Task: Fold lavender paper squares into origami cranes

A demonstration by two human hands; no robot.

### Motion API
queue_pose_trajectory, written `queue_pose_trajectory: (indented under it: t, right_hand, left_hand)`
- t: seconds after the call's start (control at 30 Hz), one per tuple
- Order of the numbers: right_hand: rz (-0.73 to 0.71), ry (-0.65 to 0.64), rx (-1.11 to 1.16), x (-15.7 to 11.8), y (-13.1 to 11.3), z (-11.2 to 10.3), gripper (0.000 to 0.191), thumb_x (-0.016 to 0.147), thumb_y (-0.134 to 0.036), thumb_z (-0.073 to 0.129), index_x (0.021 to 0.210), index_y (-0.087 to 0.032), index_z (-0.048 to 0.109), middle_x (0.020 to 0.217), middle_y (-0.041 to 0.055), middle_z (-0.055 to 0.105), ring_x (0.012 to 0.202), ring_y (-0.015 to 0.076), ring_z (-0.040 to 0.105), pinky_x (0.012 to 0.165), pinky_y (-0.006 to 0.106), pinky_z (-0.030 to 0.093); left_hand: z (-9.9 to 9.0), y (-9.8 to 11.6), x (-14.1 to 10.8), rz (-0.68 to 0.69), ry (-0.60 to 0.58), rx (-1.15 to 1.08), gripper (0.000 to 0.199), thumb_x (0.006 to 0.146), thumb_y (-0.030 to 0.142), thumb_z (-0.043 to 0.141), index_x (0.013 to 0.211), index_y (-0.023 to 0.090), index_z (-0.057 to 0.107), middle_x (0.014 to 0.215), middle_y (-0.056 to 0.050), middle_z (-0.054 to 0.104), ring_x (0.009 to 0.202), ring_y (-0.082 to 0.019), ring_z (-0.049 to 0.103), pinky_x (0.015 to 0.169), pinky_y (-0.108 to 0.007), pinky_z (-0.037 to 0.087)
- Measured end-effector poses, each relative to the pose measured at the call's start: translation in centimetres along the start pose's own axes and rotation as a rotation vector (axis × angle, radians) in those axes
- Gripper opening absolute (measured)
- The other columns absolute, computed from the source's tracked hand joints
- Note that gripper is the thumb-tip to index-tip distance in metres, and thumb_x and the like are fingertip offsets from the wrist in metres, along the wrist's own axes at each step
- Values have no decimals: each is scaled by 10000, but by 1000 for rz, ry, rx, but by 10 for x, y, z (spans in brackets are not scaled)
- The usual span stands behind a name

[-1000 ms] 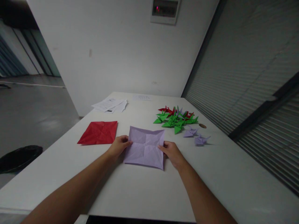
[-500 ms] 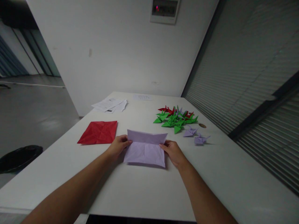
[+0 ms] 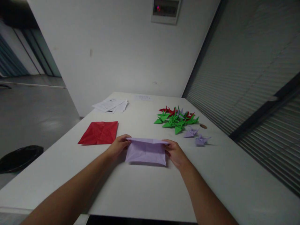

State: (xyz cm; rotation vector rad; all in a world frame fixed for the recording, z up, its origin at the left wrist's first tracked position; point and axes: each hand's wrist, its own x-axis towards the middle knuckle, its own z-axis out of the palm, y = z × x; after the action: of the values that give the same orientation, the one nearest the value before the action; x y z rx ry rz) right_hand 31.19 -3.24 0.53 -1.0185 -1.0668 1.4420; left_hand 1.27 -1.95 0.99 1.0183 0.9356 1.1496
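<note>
A creased sheet of purple origami paper [image 3: 145, 152] is held just over the table, its far part bent over along a crosswise fold. My left hand [image 3: 119, 145] pinches its left end near the fold. At the right end, my right hand [image 3: 174, 152] grips it between thumb and fingers. To the left, beyond my left hand, lies a creased red paper sheet [image 3: 100, 132]. Right of my right hand stand two purple paper cranes [image 3: 201, 140].
Several green paper cranes [image 3: 174, 120] are heaped with red and purple ones at the right back. White printed sheets [image 3: 111, 105] lie at the far left of the white table [image 3: 138, 193]. A round brown spot [image 3: 203, 126] shows near the right edge. A black-lined bin [image 3: 21, 157] stands left.
The far part of the purple paper, upright before, has come down toward me, so less of it shows. Both hands have kept their hold and nearly the same place.
</note>
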Motion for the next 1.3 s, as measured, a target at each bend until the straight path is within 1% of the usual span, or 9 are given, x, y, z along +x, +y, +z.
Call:
queue_pose_trajectory:
  t: [0.13,0.3,0.47,0.6,0.73,0.83,0.93,1.17,1.3]
  right_hand:
    - [66,61,-5,-2,-2,1,295,572,-277,884,838,-188,791,742,23,746,640,168,629,596,266,453]
    - [63,43,29,-4,-3,4,230,587,-222,819,812,-181,791,769,42,759,723,193,661,683,290,481]
    - [56,25,-12,-4,-4,1,188,633,-222,710,786,-161,802,736,57,740,707,193,631,650,286,458]
    - [4,20,-37,-5,-6,1,178,709,-324,728,767,-169,794,786,71,733,764,208,621,678,296,464]
    - [8,-14,-57,-6,-7,4,300,728,-469,790,748,-172,758,768,54,698,746,194,603,693,301,468]
    - [-11,-30,-104,-5,-5,4,318,628,-406,896,766,-176,727,754,18,673,716,164,584,684,283,450]
    - [-40,-19,-143,-3,-2,2,383,561,-361,938,813,-180,714,764,3,666,715,150,584,679,271,437]
    - [-46,24,-223,-1,-2,-2,356,572,-334,900,830,-168,720,733,4,657,694,149,575,655,271,415]
    - [-41,-34,-379,-4,-6,-2,267,652,-351,831,812,-152,754,716,16,672,682,156,565,645,275,393]
  left_hand:
    - [0,2,-1,-27,-5,1,138,631,183,759,760,146,727,702,-31,681,638,-145,612,577,-225,418]
    - [-1,-1,1,-51,25,22,129,619,161,665,718,139,743,631,-38,654,571,-138,563,521,-234,352]
    - [0,4,-1,-38,64,77,161,639,182,626,700,125,763,642,-50,645,603,-139,531,531,-245,339]
    - [0,5,-2,-15,68,118,176,694,294,705,727,132,762,692,-50,659,625,-136,520,557,-249,348]
    - [-4,-2,2,-7,40,184,241,651,339,831,743,143,724,677,-23,642,608,-121,515,567,-239,334]
    - [-6,-5,4,50,15,190,285,612,322,873,745,147,691,693,-5,622,634,-116,522,582,-227,339]
    - [-6,-4,4,103,4,177,320,604,303,889,775,166,656,642,54,515,599,-91,462,553,-209,301]
    - [-4,-4,2,98,-49,142,362,593,253,894,833,177,635,699,56,533,624,-83,476,579,-206,333]
    - [-6,-6,1,26,-137,164,350,588,259,902,826,163,664,726,29,571,652,-101,519,601,-221,369]
